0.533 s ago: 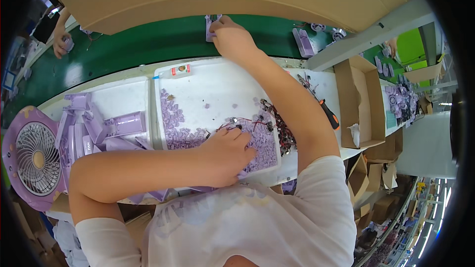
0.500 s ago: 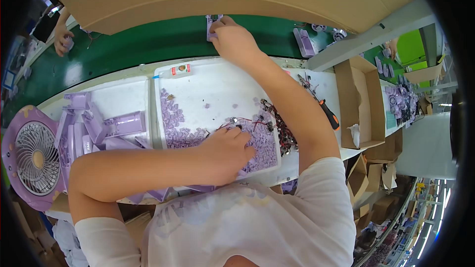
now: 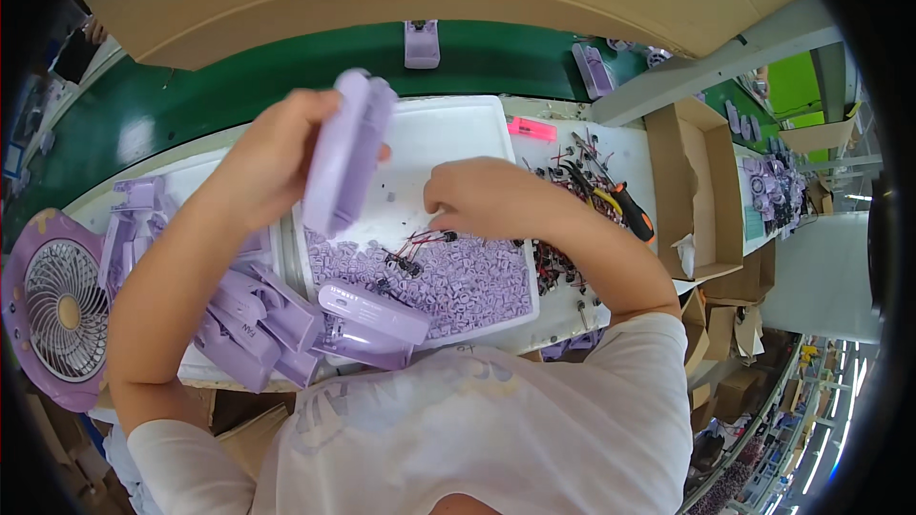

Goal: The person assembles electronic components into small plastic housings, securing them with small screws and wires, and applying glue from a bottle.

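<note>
Above a white tray [image 3: 463, 129], a worker's left hand [image 3: 286, 153] grips a lilac plastic housing [image 3: 346, 160], its hollow side turned right. The right hand [image 3: 485, 198] hangs apart from it over the tray, fingers curled; whether it pinches anything cannot be told. Wired components [image 3: 408, 267] lie near it, atop the tray's bed of small lilac pieces [image 3: 472, 281]. Beyond the tray, a second housing [image 3: 422, 50] with a dark part at its far end rests on a green belt [image 3: 525, 67], apparently further along than the one in hand, whose inside shows too little to judge. Much appears to remain: stacked housings [image 3: 253, 324] crowd the surface left of the tray, and loose wired parts [image 3: 551, 272] lie to its right, near an orange-and-black screwdriver [image 3: 634, 214].
</note>
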A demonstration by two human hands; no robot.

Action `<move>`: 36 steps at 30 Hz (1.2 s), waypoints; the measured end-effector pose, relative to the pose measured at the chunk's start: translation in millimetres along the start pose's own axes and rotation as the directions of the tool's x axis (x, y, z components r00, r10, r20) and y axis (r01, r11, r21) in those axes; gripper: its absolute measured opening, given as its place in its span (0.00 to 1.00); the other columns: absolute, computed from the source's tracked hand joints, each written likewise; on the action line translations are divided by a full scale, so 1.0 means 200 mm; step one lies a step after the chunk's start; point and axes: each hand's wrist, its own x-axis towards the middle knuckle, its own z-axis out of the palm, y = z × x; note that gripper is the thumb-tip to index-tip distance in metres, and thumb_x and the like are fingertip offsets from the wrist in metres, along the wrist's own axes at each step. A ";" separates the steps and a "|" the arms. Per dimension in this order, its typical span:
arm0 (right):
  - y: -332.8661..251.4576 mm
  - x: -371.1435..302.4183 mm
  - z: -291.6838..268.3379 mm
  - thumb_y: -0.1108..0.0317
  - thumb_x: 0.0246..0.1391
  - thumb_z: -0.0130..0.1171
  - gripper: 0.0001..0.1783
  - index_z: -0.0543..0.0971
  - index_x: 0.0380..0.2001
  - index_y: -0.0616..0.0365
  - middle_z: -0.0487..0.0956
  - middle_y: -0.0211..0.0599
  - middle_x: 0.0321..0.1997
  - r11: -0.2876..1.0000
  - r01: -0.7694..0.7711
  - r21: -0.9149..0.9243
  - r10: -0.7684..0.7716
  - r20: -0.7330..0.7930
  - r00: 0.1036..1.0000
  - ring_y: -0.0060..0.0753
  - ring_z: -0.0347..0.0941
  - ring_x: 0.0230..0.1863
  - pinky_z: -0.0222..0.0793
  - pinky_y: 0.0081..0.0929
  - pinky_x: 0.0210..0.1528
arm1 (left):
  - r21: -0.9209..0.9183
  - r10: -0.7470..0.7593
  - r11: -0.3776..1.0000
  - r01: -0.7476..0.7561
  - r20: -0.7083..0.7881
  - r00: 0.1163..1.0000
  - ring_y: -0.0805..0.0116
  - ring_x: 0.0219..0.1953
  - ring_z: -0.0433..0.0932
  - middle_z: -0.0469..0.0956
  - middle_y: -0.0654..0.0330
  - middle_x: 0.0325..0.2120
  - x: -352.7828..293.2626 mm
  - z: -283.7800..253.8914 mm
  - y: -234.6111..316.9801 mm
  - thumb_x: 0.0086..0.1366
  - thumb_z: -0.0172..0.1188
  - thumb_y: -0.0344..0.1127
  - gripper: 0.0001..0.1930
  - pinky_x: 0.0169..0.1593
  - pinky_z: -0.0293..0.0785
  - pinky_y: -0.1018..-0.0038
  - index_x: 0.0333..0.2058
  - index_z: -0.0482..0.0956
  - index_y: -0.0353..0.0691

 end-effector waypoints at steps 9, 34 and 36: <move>-0.09 0.00 0.07 0.63 0.46 0.61 0.11 0.74 0.30 0.57 0.72 0.38 0.33 0.972 0.113 -0.207 -0.122 -0.031 0.992 0.43 0.72 0.38 0.68 0.37 0.38 | -0.184 -0.105 0.981 0.064 -0.222 0.969 0.63 0.35 0.77 0.77 0.52 0.35 0.00 -0.08 -0.03 0.63 0.42 0.51 0.25 0.42 0.76 0.71 0.45 0.72 0.33; -0.17 0.13 -0.01 0.76 0.47 0.58 0.06 0.78 0.31 0.60 0.75 0.37 0.29 0.913 0.375 0.161 -0.152 -0.719 0.678 0.37 0.72 0.30 0.68 0.30 0.35 | -0.263 -0.164 0.954 0.145 -0.053 0.985 0.62 0.35 0.79 0.77 0.50 0.33 -0.03 0.04 -0.17 0.70 0.35 0.49 0.23 0.39 0.79 0.71 0.45 0.70 0.33; -0.15 0.16 0.00 0.77 0.46 0.58 0.06 0.78 0.31 0.60 0.75 0.37 0.29 0.931 0.361 0.053 -0.204 -0.745 0.635 0.37 0.72 0.31 0.68 0.30 0.35 | -0.247 -0.175 0.957 0.152 -0.077 0.982 0.63 0.34 0.79 0.77 0.51 0.33 -0.02 0.06 -0.18 0.70 0.36 0.50 0.24 0.39 0.79 0.70 0.44 0.70 0.33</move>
